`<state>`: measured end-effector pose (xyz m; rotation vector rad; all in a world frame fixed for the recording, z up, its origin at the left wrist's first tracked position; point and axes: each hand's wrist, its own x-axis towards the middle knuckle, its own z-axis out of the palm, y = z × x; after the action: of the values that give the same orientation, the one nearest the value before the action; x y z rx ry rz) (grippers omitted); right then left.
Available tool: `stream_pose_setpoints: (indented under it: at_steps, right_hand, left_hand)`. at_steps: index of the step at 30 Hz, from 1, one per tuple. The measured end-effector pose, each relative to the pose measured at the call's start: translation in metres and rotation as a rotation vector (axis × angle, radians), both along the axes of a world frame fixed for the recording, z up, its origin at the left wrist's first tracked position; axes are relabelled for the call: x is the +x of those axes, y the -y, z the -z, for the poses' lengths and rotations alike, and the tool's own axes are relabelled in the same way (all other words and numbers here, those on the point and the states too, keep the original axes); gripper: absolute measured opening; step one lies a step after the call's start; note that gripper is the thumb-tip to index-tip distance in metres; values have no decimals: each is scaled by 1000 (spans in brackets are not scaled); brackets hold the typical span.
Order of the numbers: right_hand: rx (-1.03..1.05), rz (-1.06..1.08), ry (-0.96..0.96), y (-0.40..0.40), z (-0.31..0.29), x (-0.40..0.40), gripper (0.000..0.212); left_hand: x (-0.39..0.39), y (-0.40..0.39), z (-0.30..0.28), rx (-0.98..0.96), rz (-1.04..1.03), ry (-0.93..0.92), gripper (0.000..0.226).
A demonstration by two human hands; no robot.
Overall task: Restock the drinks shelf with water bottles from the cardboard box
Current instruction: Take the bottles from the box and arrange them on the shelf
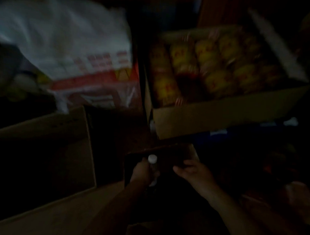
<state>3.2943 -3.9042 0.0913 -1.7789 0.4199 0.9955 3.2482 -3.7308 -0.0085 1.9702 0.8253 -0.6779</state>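
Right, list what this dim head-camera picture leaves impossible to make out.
- Water bottle: only the white cap is plain; the left hand and darkness hide the body.
- Dark box under the hands: contents lost in shadow.
- Right hand: fingers at the flap, grip unclear.
- White bag: print blurred.
- Yellow packs in the open carton: labels blurred.

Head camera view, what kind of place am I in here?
Probably a dim shop stockroom: an open cardboard box of yellow packets, more cartons, and a water bottle in the left hand.
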Motion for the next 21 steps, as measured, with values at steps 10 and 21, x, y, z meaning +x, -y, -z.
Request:
stream_pose_setpoints:
  at_steps: [10,21]
  right_hand:
    - [11,-161,143,50,-316,22,71]
    - [54,-34,452,104,-553,26,84]
  left_hand:
    - [80,-13,-367,-70,457,289,23]
    - [134,77,-738,-178,815,781,26]
